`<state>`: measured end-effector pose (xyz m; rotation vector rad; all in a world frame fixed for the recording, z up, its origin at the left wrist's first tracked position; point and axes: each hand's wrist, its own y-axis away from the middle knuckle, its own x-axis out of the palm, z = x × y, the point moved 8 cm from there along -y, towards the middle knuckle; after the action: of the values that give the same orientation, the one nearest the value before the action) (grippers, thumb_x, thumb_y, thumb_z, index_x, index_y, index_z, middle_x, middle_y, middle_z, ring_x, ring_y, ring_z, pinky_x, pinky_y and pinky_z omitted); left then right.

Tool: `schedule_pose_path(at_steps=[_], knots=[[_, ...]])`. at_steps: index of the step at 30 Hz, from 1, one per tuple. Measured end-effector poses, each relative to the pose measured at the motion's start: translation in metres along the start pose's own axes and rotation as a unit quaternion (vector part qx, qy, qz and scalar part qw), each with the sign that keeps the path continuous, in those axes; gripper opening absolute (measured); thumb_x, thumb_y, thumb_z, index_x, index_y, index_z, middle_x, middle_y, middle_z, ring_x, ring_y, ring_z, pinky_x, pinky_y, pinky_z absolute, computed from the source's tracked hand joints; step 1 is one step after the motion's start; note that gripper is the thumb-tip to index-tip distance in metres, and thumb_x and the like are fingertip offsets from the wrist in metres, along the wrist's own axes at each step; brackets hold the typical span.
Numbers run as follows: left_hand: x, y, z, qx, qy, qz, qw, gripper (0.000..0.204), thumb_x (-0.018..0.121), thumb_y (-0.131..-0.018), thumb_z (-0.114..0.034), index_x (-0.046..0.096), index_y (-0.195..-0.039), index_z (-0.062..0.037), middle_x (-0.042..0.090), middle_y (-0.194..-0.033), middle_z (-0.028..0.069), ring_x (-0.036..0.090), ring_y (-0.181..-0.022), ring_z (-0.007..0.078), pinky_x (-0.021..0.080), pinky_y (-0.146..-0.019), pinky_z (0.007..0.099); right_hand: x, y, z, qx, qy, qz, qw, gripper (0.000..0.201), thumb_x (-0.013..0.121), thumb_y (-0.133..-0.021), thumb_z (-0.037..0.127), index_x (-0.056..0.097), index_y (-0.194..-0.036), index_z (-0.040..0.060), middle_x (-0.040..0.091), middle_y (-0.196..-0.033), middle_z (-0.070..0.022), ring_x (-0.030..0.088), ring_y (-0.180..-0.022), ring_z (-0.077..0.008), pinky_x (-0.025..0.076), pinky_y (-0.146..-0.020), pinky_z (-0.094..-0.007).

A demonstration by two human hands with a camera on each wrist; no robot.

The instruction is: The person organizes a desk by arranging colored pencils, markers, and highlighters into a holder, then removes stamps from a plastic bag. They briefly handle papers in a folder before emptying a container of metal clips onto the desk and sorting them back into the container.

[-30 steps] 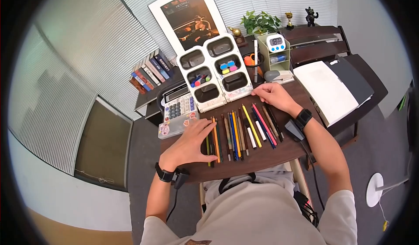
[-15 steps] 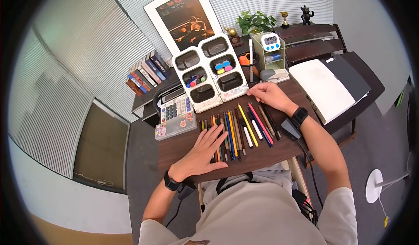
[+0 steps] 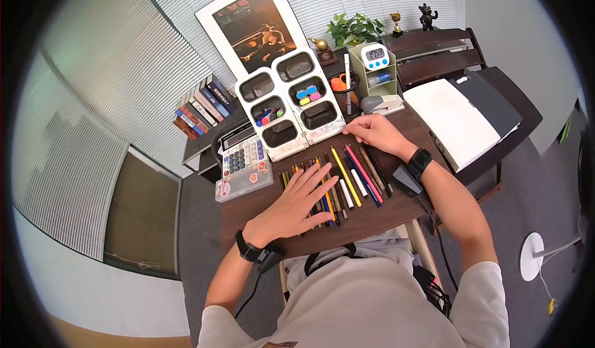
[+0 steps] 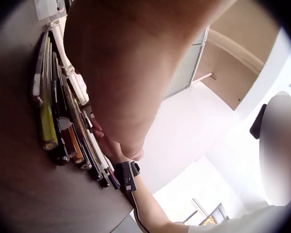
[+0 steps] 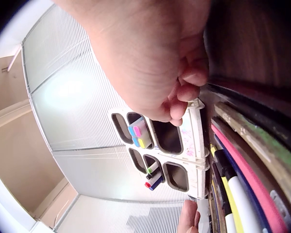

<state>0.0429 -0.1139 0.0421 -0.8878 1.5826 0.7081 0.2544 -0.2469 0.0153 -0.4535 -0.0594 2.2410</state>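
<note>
My left hand [image 3: 291,208] is spread flat over the left part of a row of pencils and pens; in the left wrist view its underside [image 4: 121,82] hides part of them. Whether it touches them is unclear. A yellow pencil [image 3: 345,177], a pink pencil [image 3: 365,173] and white markers [image 3: 346,193] lie right of its fingers. My right hand [image 3: 378,134] rests with loosely curled fingers by the lower right corner of a white organizer [image 3: 327,132]. The right wrist view shows those curled fingers [image 5: 186,92] beside the organizer [image 5: 199,131], with nothing visible in them.
Colourful markers and highlighters sit in two organizer compartments. Left of it are a calculator [image 3: 243,158] and a clear sticker-covered case [image 3: 245,182]. Behind stand a framed picture [image 3: 254,29], a pen holder and a stacked rack with a timer [image 3: 375,57]. A stapler [image 3: 381,104] and white binder [image 3: 452,122] are rightward.
My left hand has slid rightward from the left end of the row, its fingers now spread wider over the pencils. My right hand has stayed by the organizer corner. The head view has shifted slightly.
</note>
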Motion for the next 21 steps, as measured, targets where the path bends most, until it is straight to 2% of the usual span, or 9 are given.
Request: schedule_pose_path(at_steps=[1,4,8,9,20,21], knots=[[0.002,-0.005,0.001,0.006,0.0,0.005,1.0,0.079,0.058,-0.104,-0.049,0.027,-0.167,-0.0113,0.016,-0.175,0.0175,0.014,-0.161,0.0391,0.012,-0.13,0.0563,0.0,-0.001,0.001,0.0,0.0,0.0,1.0,0.028,0.065,-0.103,0.027,0.08,-0.107,0.0038,0.065,-0.072,0.0018,0.056,-0.066,-0.0047,0.045,-0.063,-0.0237],[0.009,-0.018,0.001,0.038,0.004,0.007,0.999,0.08,0.057,-0.104,-0.051,0.028,-0.167,-0.0114,0.017,-0.175,0.0173,0.015,-0.161,0.0393,0.013,-0.13,0.0562,-0.001,0.001,0.001,-0.001,0.006,0.0,1.0,0.028,0.065,-0.103,0.027,0.08,-0.106,0.0041,0.065,-0.072,0.0018,0.056,-0.066,-0.0047,0.045,-0.063,-0.0238],[0.02,-0.022,0.0,0.03,-0.026,0.039,0.998,0.081,0.057,-0.104,-0.053,0.028,-0.166,-0.011,0.018,-0.174,0.0186,0.016,-0.161,0.0393,0.013,-0.13,0.0559,0.0,0.002,0.003,0.001,-0.007,0.002,1.0,0.027,0.065,-0.103,0.027,0.08,-0.106,0.0038,0.062,-0.071,0.0034,0.053,-0.065,-0.0038,0.044,-0.061,-0.0229],[0.021,-0.021,0.001,0.022,-0.022,0.035,0.999,0.082,0.058,-0.104,-0.053,0.028,-0.166,-0.0105,0.018,-0.174,0.0189,0.017,-0.16,0.0393,0.013,-0.13,0.0558,0.001,0.002,0.004,-0.002,-0.009,0.003,1.0,0.027,0.064,-0.104,0.026,0.079,-0.106,0.0033,0.059,-0.07,0.0049,0.05,-0.063,-0.0028,0.041,-0.059,-0.022],[0.02,-0.021,0.009,0.01,-0.007,0.01,1.0,0.082,0.06,-0.103,-0.053,0.029,-0.165,-0.0096,0.018,-0.174,0.0193,0.016,-0.16,0.0395,0.014,-0.13,0.055,0.001,0.001,0.001,-0.007,0.001,0.006,1.0,0.027,0.064,-0.105,0.025,0.079,-0.106,0.003,0.06,-0.071,0.0046,0.051,-0.064,-0.0028,0.042,-0.06,-0.0219],[0.017,-0.021,0.007,0.02,-0.001,-0.005,1.0,0.079,0.062,-0.103,-0.051,0.033,-0.164,-0.009,0.022,-0.172,0.0194,0.019,-0.159,0.0398,0.017,-0.13,0.0543,0.001,0.0,-0.001,-0.008,0.007,0.003,1.0,0.027,0.063,-0.105,0.025,0.079,-0.106,0.0029,0.06,-0.071,0.0047,0.051,-0.063,-0.0027,0.042,-0.059,-0.0217]])
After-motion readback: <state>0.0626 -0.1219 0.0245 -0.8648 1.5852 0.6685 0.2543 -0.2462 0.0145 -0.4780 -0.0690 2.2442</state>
